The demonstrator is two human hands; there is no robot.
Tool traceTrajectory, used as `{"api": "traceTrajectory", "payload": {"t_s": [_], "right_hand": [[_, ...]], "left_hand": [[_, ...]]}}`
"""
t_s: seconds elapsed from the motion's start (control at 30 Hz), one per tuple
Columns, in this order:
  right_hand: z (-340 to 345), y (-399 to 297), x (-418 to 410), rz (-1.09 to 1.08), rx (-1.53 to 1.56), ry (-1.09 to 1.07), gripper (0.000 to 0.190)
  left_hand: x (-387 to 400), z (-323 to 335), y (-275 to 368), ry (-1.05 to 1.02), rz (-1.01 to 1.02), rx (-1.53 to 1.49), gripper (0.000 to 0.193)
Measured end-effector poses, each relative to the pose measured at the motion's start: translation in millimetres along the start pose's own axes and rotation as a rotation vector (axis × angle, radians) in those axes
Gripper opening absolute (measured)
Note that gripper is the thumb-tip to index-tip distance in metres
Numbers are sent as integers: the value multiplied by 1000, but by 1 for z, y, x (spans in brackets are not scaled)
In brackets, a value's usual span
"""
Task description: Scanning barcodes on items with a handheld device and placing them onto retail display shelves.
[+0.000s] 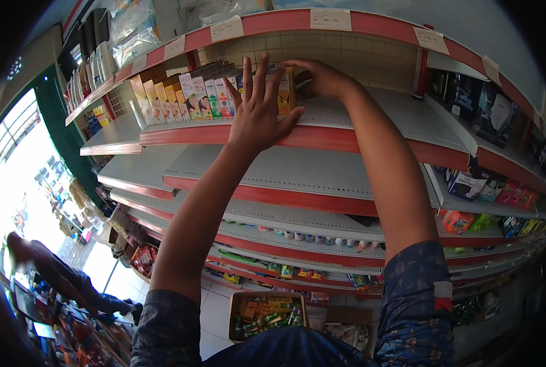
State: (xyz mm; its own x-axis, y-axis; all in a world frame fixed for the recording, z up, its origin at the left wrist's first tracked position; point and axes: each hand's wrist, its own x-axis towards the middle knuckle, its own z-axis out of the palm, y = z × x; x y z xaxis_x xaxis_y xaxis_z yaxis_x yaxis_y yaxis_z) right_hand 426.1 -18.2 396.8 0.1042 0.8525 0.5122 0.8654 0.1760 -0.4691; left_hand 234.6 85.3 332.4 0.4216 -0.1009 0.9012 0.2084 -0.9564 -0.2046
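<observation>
On a grey metal shelf with a red edge (328, 138) stands a row of small product cartons (202, 98), side by side and upright. My left hand (257, 108) is spread over the front of the row's right part, fingers apart and pointing up. At the right end of the row is a yellow carton (286, 96). My right hand (316, 78) curls around the back right side of that end of the row, its fingertips partly hidden behind the cartons. Whether it grips a carton cannot be told.
Below are more shelves with bottles (319, 239) and packets. An open cardboard box (232, 316) of small goods stands on the tiled floor. Boxed goods (466, 183) fill shelves at the right. Plastic-wrapped goods (133, 34) lie above. Another person (71, 280) is at the lower left.
</observation>
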Motion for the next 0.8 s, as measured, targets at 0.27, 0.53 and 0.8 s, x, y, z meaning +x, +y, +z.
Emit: {"api": "traceTrajectory", "payload": {"t_s": [0.27,0.53,0.8], "right_hand": [[-3,-5,-3,49,4,4,86],[-7,-2,-11,114,82,-64,95],[-3,-16,-15,134,16,-77,100]], "left_hand": [[-1,-3,-1,1,-14,-57,77],[0,-1,0,30,-69,-81,68],[-1,0,0,27,-68,-78,67]]}}
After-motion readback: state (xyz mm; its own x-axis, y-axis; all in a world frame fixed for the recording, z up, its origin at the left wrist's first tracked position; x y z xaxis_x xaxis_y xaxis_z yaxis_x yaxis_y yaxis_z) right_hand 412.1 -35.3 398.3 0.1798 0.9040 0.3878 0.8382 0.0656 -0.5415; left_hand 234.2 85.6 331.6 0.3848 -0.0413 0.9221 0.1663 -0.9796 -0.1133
